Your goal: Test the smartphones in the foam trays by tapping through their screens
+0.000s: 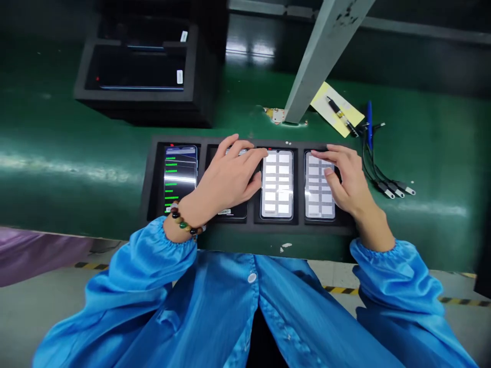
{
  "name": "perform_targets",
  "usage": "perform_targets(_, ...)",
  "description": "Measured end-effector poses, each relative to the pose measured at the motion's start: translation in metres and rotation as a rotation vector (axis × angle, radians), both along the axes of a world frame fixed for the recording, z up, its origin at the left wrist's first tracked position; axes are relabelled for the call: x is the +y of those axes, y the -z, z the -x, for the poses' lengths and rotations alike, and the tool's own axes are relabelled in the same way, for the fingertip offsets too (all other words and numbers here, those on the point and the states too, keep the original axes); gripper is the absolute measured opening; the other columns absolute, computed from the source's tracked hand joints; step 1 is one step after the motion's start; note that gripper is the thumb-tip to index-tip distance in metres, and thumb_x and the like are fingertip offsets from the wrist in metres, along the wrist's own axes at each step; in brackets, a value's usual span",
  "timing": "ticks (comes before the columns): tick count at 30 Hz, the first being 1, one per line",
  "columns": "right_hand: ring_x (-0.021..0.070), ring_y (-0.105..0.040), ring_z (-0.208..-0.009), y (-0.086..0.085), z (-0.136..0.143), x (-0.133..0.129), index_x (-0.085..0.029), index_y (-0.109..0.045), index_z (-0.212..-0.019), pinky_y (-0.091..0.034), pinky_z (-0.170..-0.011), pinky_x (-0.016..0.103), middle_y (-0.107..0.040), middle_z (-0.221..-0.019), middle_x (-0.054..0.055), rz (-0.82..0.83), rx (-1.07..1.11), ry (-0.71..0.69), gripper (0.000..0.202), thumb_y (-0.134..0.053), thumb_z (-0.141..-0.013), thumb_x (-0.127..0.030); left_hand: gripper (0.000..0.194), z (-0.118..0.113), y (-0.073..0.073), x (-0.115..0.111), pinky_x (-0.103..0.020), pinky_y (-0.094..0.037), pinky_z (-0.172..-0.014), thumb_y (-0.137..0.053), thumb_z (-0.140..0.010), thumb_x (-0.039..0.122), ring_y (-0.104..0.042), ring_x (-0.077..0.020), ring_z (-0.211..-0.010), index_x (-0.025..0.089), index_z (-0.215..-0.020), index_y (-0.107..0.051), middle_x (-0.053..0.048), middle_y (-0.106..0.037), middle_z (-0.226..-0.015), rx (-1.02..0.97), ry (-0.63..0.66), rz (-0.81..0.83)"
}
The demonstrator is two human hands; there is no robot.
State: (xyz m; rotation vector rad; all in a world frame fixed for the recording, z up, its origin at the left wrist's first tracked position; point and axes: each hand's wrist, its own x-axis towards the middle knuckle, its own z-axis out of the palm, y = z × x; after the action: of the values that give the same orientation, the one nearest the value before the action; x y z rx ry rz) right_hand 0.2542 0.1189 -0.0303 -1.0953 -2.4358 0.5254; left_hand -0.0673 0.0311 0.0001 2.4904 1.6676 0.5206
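A black foam tray [251, 225] lies before me with several smartphones set in its slots. The leftmost smartphone [180, 176] shows green lines on a dark screen. My left hand [233, 176], fingers spread, is over the second slot and hides most of the dark phone there; its index fingertip reaches the top left corner of the third smartphone [276, 189], whose screen has a grid of white blocks. Over the rightmost smartphone [319, 197], with a similar greyish grid, my right hand [347, 176] is open, fingertips at the upper screen and thumb above its right side.
A stack of black foam trays [134, 97] holding dark phones stands at the back left. Behind the tray rises a grey metal post [314, 61]. Yellow paper [326, 105], a pen [341, 115] and black cables [378, 171] lie at the right on the green table [429, 148].
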Motion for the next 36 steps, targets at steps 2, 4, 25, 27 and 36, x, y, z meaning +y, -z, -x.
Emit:
perform_targets(2,0.0333,-0.052,-0.155,-0.001,0.005,0.002,-0.026,-0.063,-0.149,-0.041,-0.126,0.061,-0.068,-0.151,0.013,0.021,-0.027,-0.04,0.044,-0.043,-0.112,-0.037,0.044,-0.001,0.004,0.002,-0.065,-0.035,-0.133,-0.05,-0.106,0.025,-0.063,-0.0361,-0.135,0.018,-0.147,-0.063,-0.012,-0.076,-0.133,0.008,-0.001,0.01)
perform_targets(4,0.0343,-0.051,-0.156,-0.001,0.006,0.004,-0.024,-0.062,-0.15,-0.04,-0.125,0.062,-0.067,-0.153,0.014,0.029,-0.047,-0.052,0.045,-0.042,-0.112,-0.037,0.045,-0.004,0.008,0.002,-0.064,-0.034,-0.133,-0.049,-0.106,0.026,-0.062,-0.0364,-0.135,0.017,-0.148,-0.062,-0.012,-0.076,-0.136,0.032,0.003,0.009)
perform_targets(25,0.0343,-0.063,-0.143,-0.006,-0.026,-0.06,-0.029,-0.062,-0.149,-0.047,-0.115,0.057,-0.075,-0.144,0.009,-0.03,-0.045,-0.217,0.044,-0.051,-0.107,-0.024,0.041,-0.027,-0.003,-0.068,-0.056,-0.04,-0.126,-0.059,-0.101,0.029,-0.071,-0.0332,-0.13,0.022,-0.14,-0.068,-0.005,-0.083,-0.128,0.085,0.018,-0.009)
perform_targets(27,0.0333,-0.065,-0.141,-0.007,-0.031,-0.067,-0.029,-0.062,-0.149,-0.049,-0.113,0.056,-0.077,-0.141,0.008,-0.049,-0.027,-0.244,0.045,-0.053,-0.105,-0.02,0.038,-0.029,-0.002,-0.074,-0.055,-0.04,-0.124,-0.06,-0.099,0.028,-0.072,-0.0322,-0.126,0.021,-0.135,-0.07,-0.003,-0.084,-0.127,0.083,0.028,-0.053)
perform_targets(36,0.0314,-0.072,-0.126,-0.007,-0.044,-0.087,-0.023,-0.069,-0.137,-0.054,-0.106,0.053,-0.084,-0.124,0.005,-0.094,0.091,-0.346,0.044,-0.056,-0.098,-0.008,0.032,-0.028,0.009,-0.095,-0.048,-0.043,-0.114,-0.062,-0.095,0.03,-0.077,-0.0279,-0.112,0.02,-0.121,-0.076,0.001,-0.088,-0.108,-0.034,0.085,-0.184)
